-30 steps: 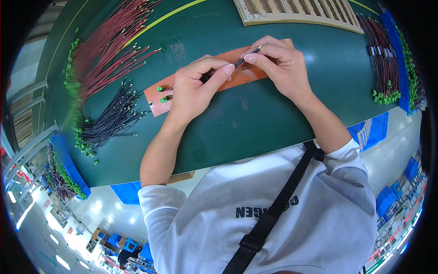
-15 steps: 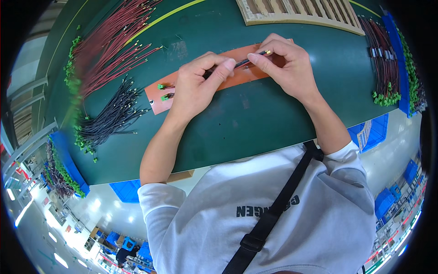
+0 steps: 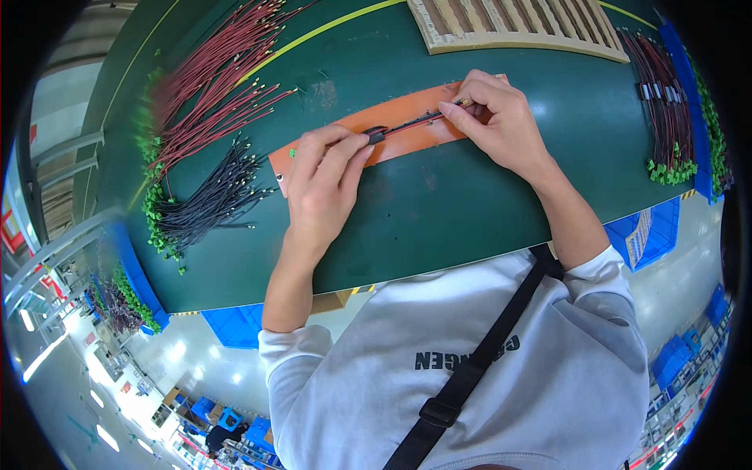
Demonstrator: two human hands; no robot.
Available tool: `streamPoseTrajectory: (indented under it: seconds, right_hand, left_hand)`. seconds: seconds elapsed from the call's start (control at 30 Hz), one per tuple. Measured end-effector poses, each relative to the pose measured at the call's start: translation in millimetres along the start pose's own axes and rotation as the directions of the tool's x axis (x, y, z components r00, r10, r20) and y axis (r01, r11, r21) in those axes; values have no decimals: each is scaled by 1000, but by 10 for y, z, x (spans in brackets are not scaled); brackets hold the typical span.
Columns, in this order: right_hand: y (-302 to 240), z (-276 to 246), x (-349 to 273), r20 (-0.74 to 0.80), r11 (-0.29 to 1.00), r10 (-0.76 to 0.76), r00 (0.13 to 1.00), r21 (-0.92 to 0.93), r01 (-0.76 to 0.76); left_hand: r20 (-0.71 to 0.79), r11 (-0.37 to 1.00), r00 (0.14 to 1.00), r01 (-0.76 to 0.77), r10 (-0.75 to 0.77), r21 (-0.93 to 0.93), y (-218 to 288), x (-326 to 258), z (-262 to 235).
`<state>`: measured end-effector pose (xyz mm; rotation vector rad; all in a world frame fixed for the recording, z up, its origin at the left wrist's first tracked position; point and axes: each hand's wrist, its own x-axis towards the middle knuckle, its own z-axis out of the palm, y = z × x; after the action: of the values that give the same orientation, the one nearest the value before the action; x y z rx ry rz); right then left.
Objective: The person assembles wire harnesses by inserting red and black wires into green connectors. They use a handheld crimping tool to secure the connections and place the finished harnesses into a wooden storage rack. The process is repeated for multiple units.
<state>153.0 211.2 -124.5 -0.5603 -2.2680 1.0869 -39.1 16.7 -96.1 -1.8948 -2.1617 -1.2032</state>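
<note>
An orange board (image 3: 399, 150) lies on the green table under both hands. Over it a black and red wire pair (image 3: 415, 121) runs stretched between my hands. My left hand (image 3: 325, 168) pinches a short black piece of sleeve or tape (image 3: 377, 135) on the wires, fingers pressed together. My right hand (image 3: 495, 117) is closed in a pinch on the other end of the wires, where small metal tips stick out. Just beyond my left hand a bit of green connector (image 3: 293, 153) shows on the board. The rest of that end is hidden by the hand.
Red wires (image 3: 227, 70) and black wires (image 3: 215, 200) with green connectors lie in piles at the left. A slotted wooden rack (image 3: 517, 39) lies at the back. At the right are bundled wires (image 3: 666, 117) and a blue bin (image 3: 689, 102). The table's near edge curves before me.
My left hand has shifted down and away from the right hand, baring the black piece and more wire. The whole view has moved slightly, so the table appears farther right.
</note>
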Motion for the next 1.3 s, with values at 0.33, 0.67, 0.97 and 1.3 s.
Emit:
streamPoseTrajectory:
  seconds: [0.33, 0.67, 0.97, 1.3]
  right_hand:
    - [31, 2, -11, 0, 1000, 9, 1000, -5, -9]
    - [41, 30, -31, 6, 997, 60, 998, 55, -60]
    - [25, 14, -20, 15, 1000, 8, 1000, -25, -8]
    - [-30, 47, -14, 22, 943, -123, 992, -308, 124]
  left_hand:
    - [-2, 973, 1000, -30, 31, 231, 47, 11, 138]
    - [77, 836, 951, -300, 299, 460, -12, 82, 119]
    - [37, 976, 994, -106, 101, 189, 45, -13, 133]
    - [75, 998, 996, 58, -57, -2, -42, -29, 206]
